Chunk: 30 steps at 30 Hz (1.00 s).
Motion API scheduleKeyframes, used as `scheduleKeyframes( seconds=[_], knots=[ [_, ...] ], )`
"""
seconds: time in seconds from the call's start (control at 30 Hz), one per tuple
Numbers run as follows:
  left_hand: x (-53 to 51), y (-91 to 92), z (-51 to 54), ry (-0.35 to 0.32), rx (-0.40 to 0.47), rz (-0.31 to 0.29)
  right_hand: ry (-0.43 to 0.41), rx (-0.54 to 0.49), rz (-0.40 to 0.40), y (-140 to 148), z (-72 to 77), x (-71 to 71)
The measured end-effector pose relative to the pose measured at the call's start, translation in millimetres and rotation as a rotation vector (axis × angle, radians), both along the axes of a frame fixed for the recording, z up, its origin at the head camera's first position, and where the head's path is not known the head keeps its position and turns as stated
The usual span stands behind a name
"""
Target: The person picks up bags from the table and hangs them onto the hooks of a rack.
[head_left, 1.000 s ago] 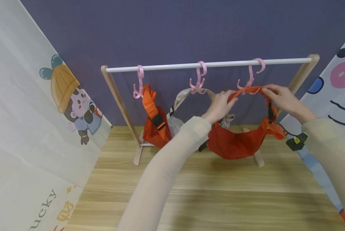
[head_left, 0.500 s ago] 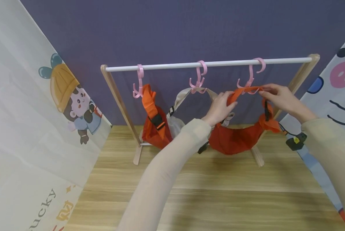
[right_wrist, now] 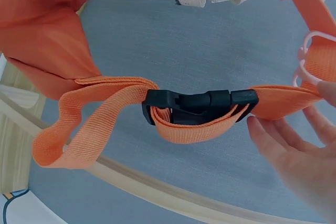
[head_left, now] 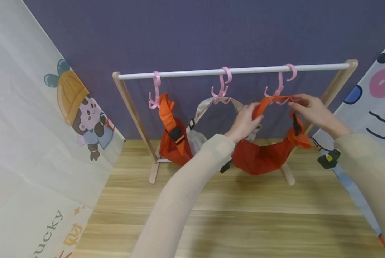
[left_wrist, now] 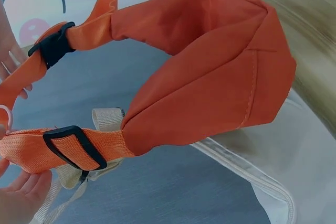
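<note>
An orange waist bag (head_left: pixel 260 157) hangs below the right pink hook (head_left: pixel 278 87), its strap (head_left: pixel 265 104) looped over the hook's prongs. My left hand (head_left: pixel 245 122) pinches the strap left of the hook. On the other side, my right hand (head_left: pixel 311 109) holds the strap between thumb and fingers. The left wrist view shows the red-orange pouch (left_wrist: pixel 220 77) sagging, with a black strap slider (left_wrist: pixel 75 148) near my left fingers. A fastened black buckle (right_wrist: pixel 199 106) hangs beside my right hand in the right wrist view, and a loose strap end (right_wrist: pixel 84 135) dangles past it.
A white rail (head_left: pixel 192 74) on a wooden-legged rack carries the hooks. Another orange waist bag (head_left: pixel 174 143) hangs at the left, and a beige-strapped white bag (head_left: pixel 196 139) in the middle. Behind is a blue-grey wall (head_left: pixel 192 32); printed sheets (head_left: pixel 24 125) flank both sides.
The bag's buckle end has swung left and in under my right hand. My right fingers have shifted slightly left along the strap; my left hand stays nearly in place.
</note>
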<state>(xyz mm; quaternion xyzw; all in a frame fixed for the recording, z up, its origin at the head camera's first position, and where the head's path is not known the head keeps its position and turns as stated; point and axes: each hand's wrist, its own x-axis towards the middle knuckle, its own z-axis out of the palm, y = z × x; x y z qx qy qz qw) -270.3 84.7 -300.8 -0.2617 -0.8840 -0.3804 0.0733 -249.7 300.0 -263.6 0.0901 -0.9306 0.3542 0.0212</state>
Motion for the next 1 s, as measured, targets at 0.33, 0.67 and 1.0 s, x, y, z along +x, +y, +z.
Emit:
scheduleKeyframes(
  seconds=[0.33,0.67,1.0],
  knots=[
    [-0.4,-7.3,-6.0,-0.003,0.013,0.014,0.011,-0.006,0.003,-1,-0.6,0.1],
    [1.8,-15.8,-11.8,0.040,-0.021,0.009,0.029,-0.019,0.010,-1,-1.6,1.2],
    [11.0,-25.5,-17.0,0.104,-0.028,-0.013,0.143,-0.003,-0.046,1,-7.0,8.2]
  ],
)
